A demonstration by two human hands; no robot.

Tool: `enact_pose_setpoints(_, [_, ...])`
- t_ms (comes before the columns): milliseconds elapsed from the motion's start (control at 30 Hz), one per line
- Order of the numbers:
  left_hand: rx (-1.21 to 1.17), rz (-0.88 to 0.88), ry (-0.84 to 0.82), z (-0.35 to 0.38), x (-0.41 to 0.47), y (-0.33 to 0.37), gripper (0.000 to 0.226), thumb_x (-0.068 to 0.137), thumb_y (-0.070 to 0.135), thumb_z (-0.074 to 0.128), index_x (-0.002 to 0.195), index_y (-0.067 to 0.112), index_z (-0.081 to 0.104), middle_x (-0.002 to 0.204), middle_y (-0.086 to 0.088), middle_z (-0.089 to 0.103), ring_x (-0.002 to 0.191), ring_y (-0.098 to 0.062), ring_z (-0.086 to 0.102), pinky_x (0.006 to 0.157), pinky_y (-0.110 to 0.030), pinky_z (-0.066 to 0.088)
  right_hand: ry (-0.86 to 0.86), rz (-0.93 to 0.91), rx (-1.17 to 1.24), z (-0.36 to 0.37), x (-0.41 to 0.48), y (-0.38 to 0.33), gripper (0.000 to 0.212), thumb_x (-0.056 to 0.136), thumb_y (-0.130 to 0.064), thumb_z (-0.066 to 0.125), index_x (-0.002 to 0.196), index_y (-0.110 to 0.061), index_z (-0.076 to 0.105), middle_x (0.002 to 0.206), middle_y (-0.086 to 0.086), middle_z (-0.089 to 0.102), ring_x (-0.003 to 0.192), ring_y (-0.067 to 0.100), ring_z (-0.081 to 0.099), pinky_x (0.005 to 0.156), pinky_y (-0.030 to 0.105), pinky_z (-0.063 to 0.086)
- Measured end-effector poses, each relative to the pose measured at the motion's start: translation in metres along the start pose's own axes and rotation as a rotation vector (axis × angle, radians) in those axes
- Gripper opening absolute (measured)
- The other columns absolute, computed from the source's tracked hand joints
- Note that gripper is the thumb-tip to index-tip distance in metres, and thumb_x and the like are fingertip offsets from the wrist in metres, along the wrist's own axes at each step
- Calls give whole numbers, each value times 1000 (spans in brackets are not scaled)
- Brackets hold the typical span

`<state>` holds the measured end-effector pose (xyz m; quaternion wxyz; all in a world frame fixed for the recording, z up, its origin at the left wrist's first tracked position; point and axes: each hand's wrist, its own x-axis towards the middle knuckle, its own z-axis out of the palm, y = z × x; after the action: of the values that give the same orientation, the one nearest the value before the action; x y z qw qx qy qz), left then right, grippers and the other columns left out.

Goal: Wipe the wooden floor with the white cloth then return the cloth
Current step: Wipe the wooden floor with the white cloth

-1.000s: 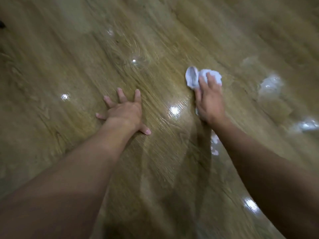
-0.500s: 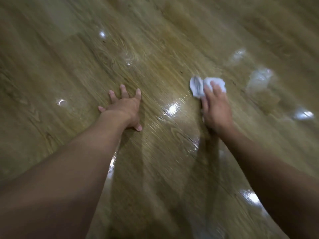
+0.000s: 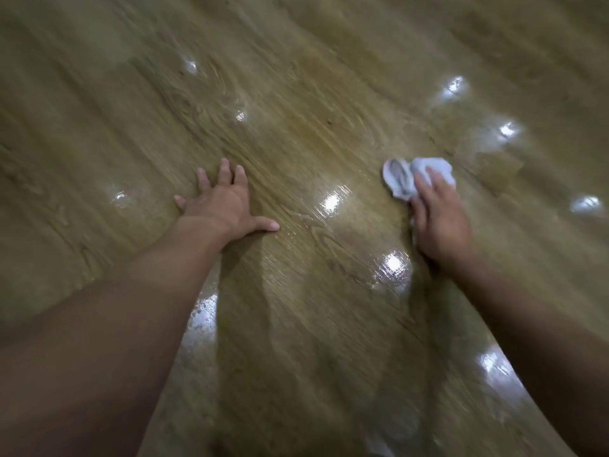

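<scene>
Right hand farther right, atop cloth

Dim, motion-blurred view; bright glare spots dot the glossy wooden floor, with arm shadows below.

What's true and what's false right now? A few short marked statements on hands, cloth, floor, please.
1. The right hand presses the white cloth onto the wooden floor. True.
2. The left hand holds a second cloth. False: it rests flat on the floor, fingers spread, holding nothing.
3. The white cloth is wholly hidden under the right hand. False: part of it shows beyond the hand.
4. Bright glare spots show on the floor. True.
</scene>
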<state>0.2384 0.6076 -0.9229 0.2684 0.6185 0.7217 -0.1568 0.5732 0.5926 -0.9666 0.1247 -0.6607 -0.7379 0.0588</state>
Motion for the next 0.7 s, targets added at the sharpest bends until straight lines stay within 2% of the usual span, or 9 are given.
enact_pose_setpoints(67, [29, 39, 51, 7, -1, 5, 120, 66, 78, 59, 153, 22, -2, 160, -2, -15, 146, -35, -10, 110, -68, 10, 62, 220, -76, 4, 39, -7, 49, 95, -20, 36, 142, -6, 37, 149, 21, 32, 134, 38, 32, 111, 49, 21])
enact_pose_setpoints(133, [90, 151, 98, 17, -3, 19, 114, 69, 80, 52, 153, 22, 0, 160, -5, -12, 146, -35, -8, 111, -67, 7, 46, 331, -109, 13, 57, -32, 59, 89, -13, 43, 145, -5, 29, 152, 21, 27, 137, 37, 28, 112, 48, 15])
enact_pose_setpoints(200, [124, 280, 103, 22, -4, 42, 112, 69, 81, 47, 152, 23, 0, 160, -4, -11, 146, -34, -7, 111, -67, 8, 0, 218, -84, 31, 52, -55, 65, 89, -13, 43, 150, -9, 19, 155, 18, 23, 142, 34, 23, 116, 49, 14])
enact_pose_setpoints(267, [127, 361, 65, 20, -6, 66, 111, 69, 80, 49, 152, 25, 1, 161, -2, -9, 147, -34, -5, 111, -67, 12, -40, -48, -83, 42, 20, -71, 54, 97, -20, 34, 149, -14, 18, 156, 13, 27, 143, 32, 25, 116, 52, 18])
enact_pose_setpoints(333, [159, 384, 18, 18, -10, 80, 107, 69, 79, 55, 151, 34, 3, 160, -3, -9, 146, -38, -4, 108, -69, 14, -60, -231, -26, 33, -20, -66, 47, 99, -24, 40, 144, -13, 35, 151, 10, 38, 138, 29, 35, 115, 48, 24])
enact_pose_setpoints(400, [249, 380, -39, 20, -14, 86, 104, 68, 76, 59, 148, 45, 0, 159, -8, -16, 144, -44, -8, 108, -71, 14, -62, -264, 43, 13, -54, -40, 43, 98, -21, 46, 140, -10, 46, 147, 10, 43, 137, 27, 38, 115, 45, 25])
enact_pose_setpoints(467, [299, 374, -56, 24, -17, 87, 105, 69, 74, 61, 148, 46, -3, 158, -10, -19, 143, -45, -9, 108, -70, 14, -9, -176, 28, -2, -71, 3, 41, 99, -22, 45, 138, -10, 48, 146, 11, 45, 137, 27, 38, 116, 43, 25])
enact_pose_setpoints(567, [303, 366, -27, 28, -21, 84, 105, 72, 72, 61, 150, 41, -3, 159, -10, -14, 144, -44, -4, 109, -66, 19, 104, 150, 6, -13, -55, 49, 40, 97, -22, 44, 135, -11, 52, 144, 15, 46, 132, 32, 42, 113, 43, 29])
enact_pose_setpoints(700, [318, 362, -56, 29, -27, 85, 98, 79, 72, 50, 151, 35, -5, 159, -10, -15, 145, -41, -4, 112, -62, 18, 139, 496, 19, -9, -12, 16, 45, 93, -14, 40, 138, -12, 45, 150, 14, 35, 135, 33, 34, 111, 41, 22])
